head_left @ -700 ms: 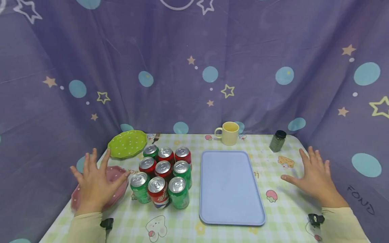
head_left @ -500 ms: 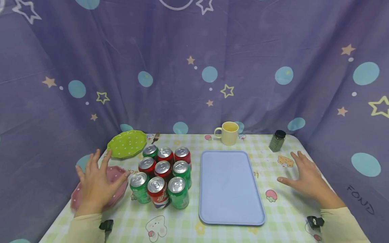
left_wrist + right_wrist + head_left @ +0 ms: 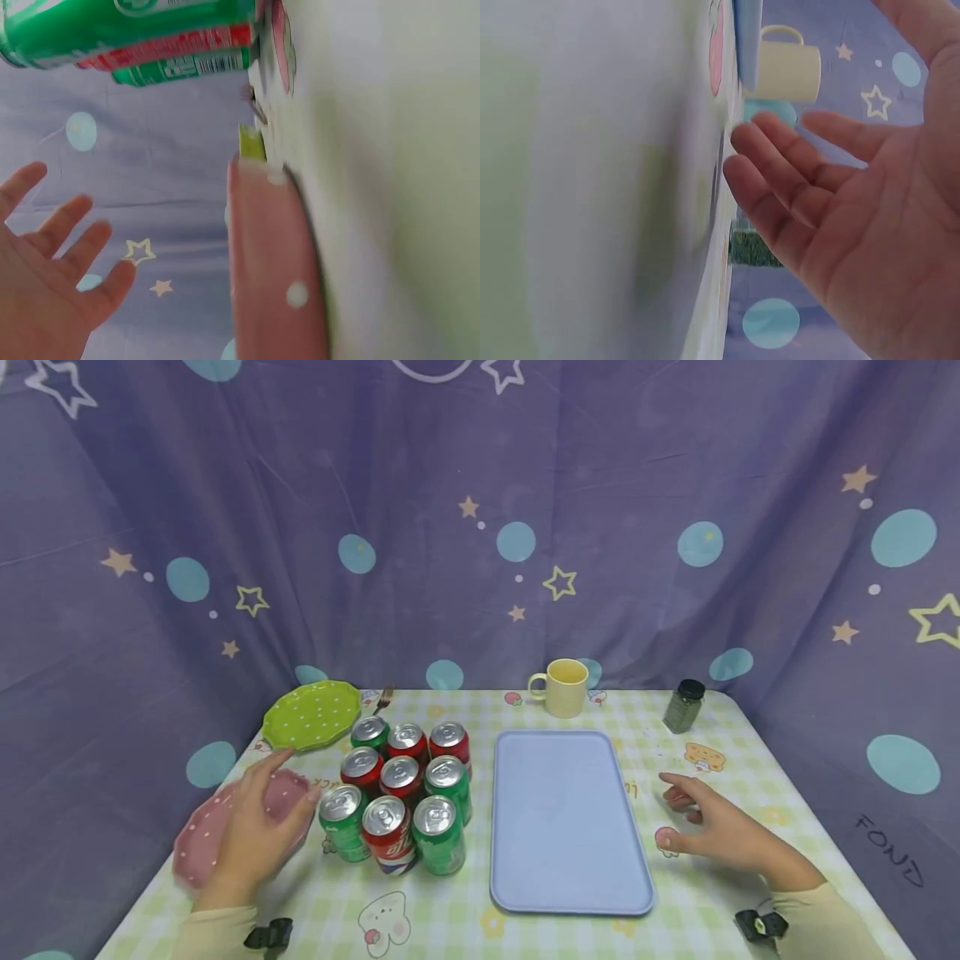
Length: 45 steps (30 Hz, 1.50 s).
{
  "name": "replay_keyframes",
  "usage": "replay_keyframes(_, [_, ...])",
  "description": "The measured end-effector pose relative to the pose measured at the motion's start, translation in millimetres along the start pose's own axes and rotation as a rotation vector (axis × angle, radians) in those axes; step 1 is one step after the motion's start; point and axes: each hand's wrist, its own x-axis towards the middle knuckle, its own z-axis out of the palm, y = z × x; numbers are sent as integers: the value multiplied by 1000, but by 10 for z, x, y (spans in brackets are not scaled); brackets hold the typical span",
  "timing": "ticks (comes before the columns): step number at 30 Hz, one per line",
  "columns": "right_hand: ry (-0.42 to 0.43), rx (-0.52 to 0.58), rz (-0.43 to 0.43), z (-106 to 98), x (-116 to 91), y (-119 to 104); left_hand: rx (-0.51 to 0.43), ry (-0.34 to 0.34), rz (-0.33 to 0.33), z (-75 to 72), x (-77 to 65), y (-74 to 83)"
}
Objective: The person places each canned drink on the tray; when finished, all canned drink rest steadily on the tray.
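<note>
My left hand [image 3: 258, 827] hovers over the pink dotted plate [image 3: 197, 839], fingers apart and holding nothing. Its thumb points toward the nearest green can [image 3: 347, 823] at the left of a cluster of several green and red drink cans. In the left wrist view the fingers spread beside the plate's pink rim [image 3: 274, 255]. My right hand [image 3: 720, 835] is over the tablecloth, right of the blue tray [image 3: 570, 827], with nothing in it. The right wrist view shows its fingers slightly bent, the palm bare, and the tray's edge beyond the fingertips.
A red and white can [image 3: 390, 835] stands at the cluster's front. Behind are a green dotted plate [image 3: 313, 714], a fork [image 3: 384, 700], a yellow mug [image 3: 566, 689] and a black-lidded jar of green flakes [image 3: 683, 707]. A purple curtain [image 3: 420, 468] hangs behind the table.
My right hand has moved left and lower toward the tray, its fingers turning inward. My left hand has shifted slightly right and its fingers have drawn closer together. The cans and tray stay put.
</note>
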Motion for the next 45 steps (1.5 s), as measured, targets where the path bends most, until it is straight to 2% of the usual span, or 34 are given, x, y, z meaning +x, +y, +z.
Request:
replay_keyframes(8, [-93, 54, -71, 64, -17, -53, -118, -67, -19, 81, -77, 92])
replay_keyframes(16, [-190, 153, -85, 153, 44, -19, -294, -206, 25, 138, -167, 103])
replay_keyframes(23, [-282, 217, -115, 165, 47, 3, -438, -321, 21, 160, -210, 43])
replay_keyframes(28, [-300, 224, -135, 160, 39, -2, -426, -358, 20, 196, -219, -13])
replay_keyframes(32, [-302, 227, -149, 164, 41, 4, -380, -374, 1, 236, -220, -49])
replay_keyframes(39, [-308, 235, -187, 179, 52, 26, -376, -363, -37, 282, -219, -47])
replay_keyframes(45, [-322, 249, -191, 181, 50, 35, -393, -353, -11, 292, -219, -24])
